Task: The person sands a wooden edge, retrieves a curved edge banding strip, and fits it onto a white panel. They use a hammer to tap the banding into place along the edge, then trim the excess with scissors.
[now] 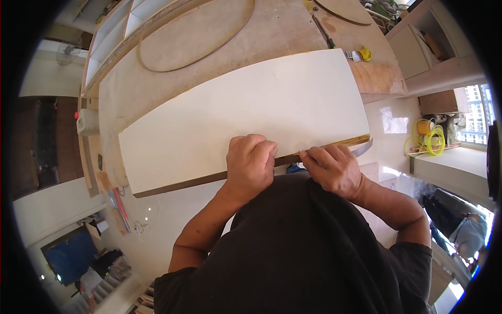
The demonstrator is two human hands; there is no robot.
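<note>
A white board (272,99) with a curved far edge lies in front of me. A dark strip (198,181) runs along its near edge, and its loose end (363,148) sticks out at the right, past bare wood. My left hand (252,162) is curled over the near edge, thumb side against the strip; what its fingertips grip is hidden. My right hand (332,168) is closed with a pinch on the strip at the edge, right of my left hand.
The workbench (298,34) holds curved strips (196,63), small tools (353,55) and a yellow item (364,54). A jug (86,123) stands left. Shelving (107,44), a cabinet (408,49) and a coiled yellow hose (435,141) surround me. Another person (90,280) is at lower left.
</note>
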